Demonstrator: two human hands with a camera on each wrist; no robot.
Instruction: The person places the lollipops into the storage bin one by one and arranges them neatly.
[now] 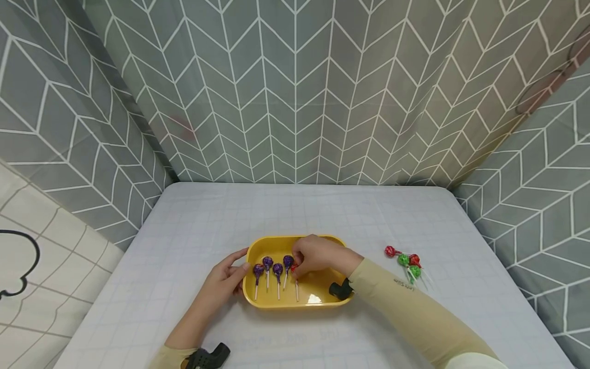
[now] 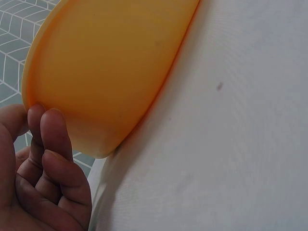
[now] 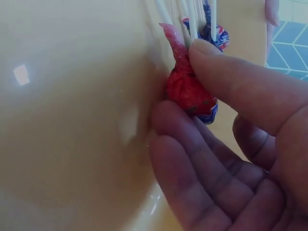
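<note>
A yellow tray [image 1: 318,303] stands on the table, and my left hand [image 1: 226,279] grips its left end, thumb at the rim. In the left wrist view the fingers [image 2: 55,132] of that hand bend against the outer wall. Inside the tray, several purple-wrapped lollipops [image 1: 277,270] lie in a row at the left, sticks toward me. My right hand [image 1: 318,254] reaches into the tray and pinches a red lollipop [image 3: 187,91] between thumb and fingers, beside the purple ones. Its white stick points toward me.
Right of the tray, a small heap of red lollipops [image 1: 390,251] and green lollipops [image 1: 403,260] lies on the white-covered table [image 1: 304,210]. Grey patterned curtains [image 1: 295,102] hang behind the table and at both sides.
</note>
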